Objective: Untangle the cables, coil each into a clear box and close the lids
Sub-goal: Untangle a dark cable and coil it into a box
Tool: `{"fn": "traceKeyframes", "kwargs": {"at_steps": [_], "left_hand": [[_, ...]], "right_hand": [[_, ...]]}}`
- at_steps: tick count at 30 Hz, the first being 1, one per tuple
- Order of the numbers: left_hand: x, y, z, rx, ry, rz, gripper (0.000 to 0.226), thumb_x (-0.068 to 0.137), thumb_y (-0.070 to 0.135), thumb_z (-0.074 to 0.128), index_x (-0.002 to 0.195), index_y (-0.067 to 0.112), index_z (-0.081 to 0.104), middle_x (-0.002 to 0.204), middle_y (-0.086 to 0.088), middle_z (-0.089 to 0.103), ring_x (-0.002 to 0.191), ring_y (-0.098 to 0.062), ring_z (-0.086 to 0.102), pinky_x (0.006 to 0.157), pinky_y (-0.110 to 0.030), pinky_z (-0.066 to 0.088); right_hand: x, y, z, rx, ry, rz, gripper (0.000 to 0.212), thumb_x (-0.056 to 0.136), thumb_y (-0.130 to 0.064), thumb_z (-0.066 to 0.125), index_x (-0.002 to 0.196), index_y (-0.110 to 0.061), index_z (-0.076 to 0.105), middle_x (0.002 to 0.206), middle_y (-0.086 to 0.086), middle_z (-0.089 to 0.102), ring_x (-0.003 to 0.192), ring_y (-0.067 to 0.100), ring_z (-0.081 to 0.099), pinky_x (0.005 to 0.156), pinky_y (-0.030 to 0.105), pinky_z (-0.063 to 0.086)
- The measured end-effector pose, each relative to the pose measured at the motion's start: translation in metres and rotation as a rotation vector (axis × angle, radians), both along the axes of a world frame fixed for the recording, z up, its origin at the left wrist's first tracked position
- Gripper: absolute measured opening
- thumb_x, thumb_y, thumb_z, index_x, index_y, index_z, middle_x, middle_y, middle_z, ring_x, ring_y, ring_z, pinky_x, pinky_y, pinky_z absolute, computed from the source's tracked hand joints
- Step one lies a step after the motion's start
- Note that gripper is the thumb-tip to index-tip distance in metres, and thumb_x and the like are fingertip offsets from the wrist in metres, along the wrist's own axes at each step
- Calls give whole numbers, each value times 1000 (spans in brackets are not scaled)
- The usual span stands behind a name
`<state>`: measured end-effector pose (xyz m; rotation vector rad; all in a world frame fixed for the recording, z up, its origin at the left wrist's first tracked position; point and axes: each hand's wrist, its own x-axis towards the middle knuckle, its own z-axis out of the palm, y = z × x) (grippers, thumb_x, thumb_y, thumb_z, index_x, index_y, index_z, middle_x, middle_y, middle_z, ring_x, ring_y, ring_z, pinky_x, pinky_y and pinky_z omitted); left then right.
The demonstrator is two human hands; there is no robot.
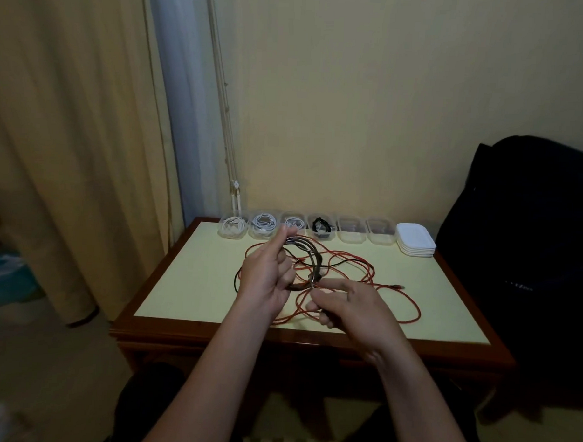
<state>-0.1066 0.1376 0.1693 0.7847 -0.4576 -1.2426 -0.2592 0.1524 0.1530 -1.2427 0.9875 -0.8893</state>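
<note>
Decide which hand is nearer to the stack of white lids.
Right. The right hand is left of the stack of white lids, toward the person; the left hand is farther left, gripping the dark cable coil.

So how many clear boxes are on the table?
6 boxes in one row at the table's back: the left four hold coiled cables, the right two look empty. None seems hidden.

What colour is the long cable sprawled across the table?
Red; the long red cable shows best in the head view.
</note>
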Motion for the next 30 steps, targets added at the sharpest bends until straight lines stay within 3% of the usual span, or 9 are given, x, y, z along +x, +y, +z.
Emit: {"fn": "traceKeyframes", "kwargs": {"at_steps": [2,7,12,14,18,23,27,30], "left_hand": [[6,-1,5,2,65,0,19,96,25,63,99,8,71,48,8,20,35,-3,15,31,-17,14],[4,-3,15,31,287,-87,18,97,25,60,95,10,70,45,10,20,29,-5,16,28,-16,13],[-5,-4,15,24,465,-126,17,94,23,64,89,9,71,42,9,21,27,-6,16,27,-17,13],[-10,-3,12,-2,514,-153,13,87,22,67,88,9,71,41,9,22,27,-7,16,27,-18,13],[-20,-4,5,-46,571,-193,19,93,25,62,85,10,70,40,8,21,26,-7,17,28,-18,13],[-31,-6,3,-69,429,-142,20,99,29,56,95,14,68,41,8,20,31,-7,20,39,-17,24],[-45,-4,-3,-54,230,-77,23,99,29,57,112,14,68,51,6,35,45,-5,40,59,-22,41],[-56,0,-10,-95,-90,72,25,97,26,62,119,16,70,59,-2,59,67,-17,63,85,-39,55]], "right_hand": [[-11,2,-4,-105,114,-23,12,97,-13,66,108,-12,72,84,9,77,62,12,59,59,21,49],[-35,1,-7,-266,186,-100,12,97,-10,65,99,-16,74,81,5,76,64,13,64,66,21,54],[-27,6,-10,-370,245,-134,10,93,-17,70,97,-25,75,90,-13,77,87,3,70,76,19,54],[-19,7,-16,-419,271,-217,9,90,-20,74,93,-29,77,90,-15,75,89,1,67,76,17,50],[-4,9,-20,-543,277,-429,16,86,-14,78,91,-29,77,84,-18,74,85,-2,68,75,15,51],[10,7,-17,-484,135,-667,17,88,-9,76,102,-18,80,76,-19,73,74,-6,70,68,8,52],[17,-1,-8,-111,-362,-710,19,92,0,70,110,-3,75,85,2,79,82,15,77,75,22,61],[15,-2,4,41,-576,-688,20,93,7,62,110,5,72,93,17,77,91,26,76,79,29,62]]}}
